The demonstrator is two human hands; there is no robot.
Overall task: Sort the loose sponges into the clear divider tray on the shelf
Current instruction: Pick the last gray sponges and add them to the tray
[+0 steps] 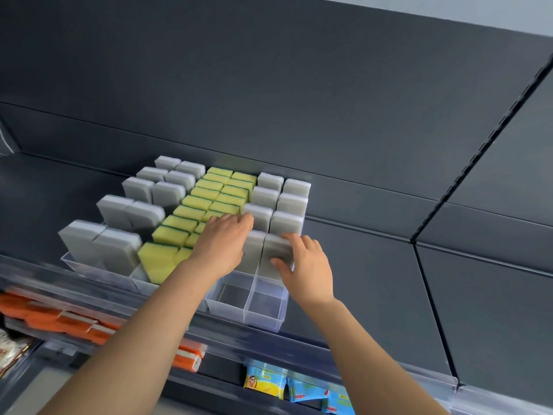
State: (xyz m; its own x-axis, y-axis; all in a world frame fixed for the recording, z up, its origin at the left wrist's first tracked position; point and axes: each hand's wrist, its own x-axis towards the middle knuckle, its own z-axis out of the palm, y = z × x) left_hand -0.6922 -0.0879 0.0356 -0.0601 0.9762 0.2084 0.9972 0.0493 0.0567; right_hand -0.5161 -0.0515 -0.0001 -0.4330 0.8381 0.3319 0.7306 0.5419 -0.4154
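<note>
Dark grey back panel (269, 85) behind, matte, split into wide horizontal sections. Black slotted upright (484, 145) to the right, slanting across the view between neighbouring panels. Strip of pale wall (532, 13) in the top right corner. Clear plastic front rail (89, 284), blurred, running across above the lower shelf (221, 366). On that lower shelf: flat orange packs (54, 319) with pale ends lying along the left end, one further orange pack (188, 356) nearer the middle; mottled brown-and-white packet (12, 348) at the far left edge, cut off; blue sachets (264, 381) with yellow print toward the right, side by side, partly hidden.
</note>
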